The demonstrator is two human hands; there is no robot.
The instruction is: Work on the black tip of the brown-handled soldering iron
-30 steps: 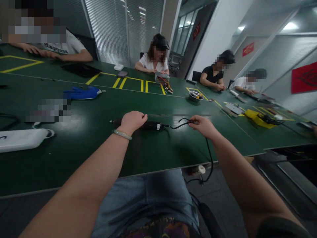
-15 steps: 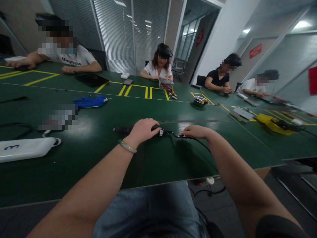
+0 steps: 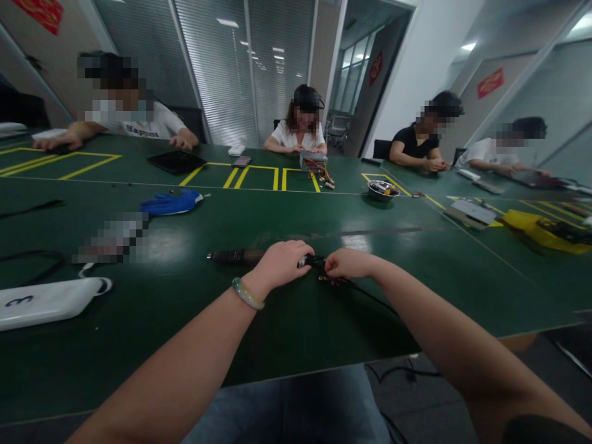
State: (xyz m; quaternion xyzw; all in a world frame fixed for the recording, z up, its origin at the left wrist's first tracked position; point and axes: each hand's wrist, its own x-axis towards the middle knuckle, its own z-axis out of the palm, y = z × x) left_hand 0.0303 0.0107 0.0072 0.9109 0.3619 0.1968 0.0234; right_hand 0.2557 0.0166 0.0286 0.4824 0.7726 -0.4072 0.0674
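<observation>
A black electric screwdriver [image 3: 235,256] lies across the green table, its bit end pointing left. My left hand [image 3: 287,262] is wrapped over the rear part of its body, near a small white label, with a bracelet on the wrist. Close beside it, my right hand [image 3: 349,264] pinches the black cord [image 3: 372,297] where it meets the tool's tail; the fingertips partly hide that joint. From under my right hand the cord runs right toward the table edge. Some small bits [image 3: 330,280], too small to make out, show just below the right fingers.
Left lie a blue glove [image 3: 171,203], a blurred-out flat object [image 3: 115,237] and a white case marked 3 [image 3: 50,302]. Across the table sit several people; a metal bowl of parts [image 3: 383,192] and a wired metal box [image 3: 311,161] stand there. Far right is a yellow item [image 3: 531,228].
My right hand has moved left along the cord to the screwdriver's tail. My left hand has slid slightly right on the tool. The view has tilted a little upward.
</observation>
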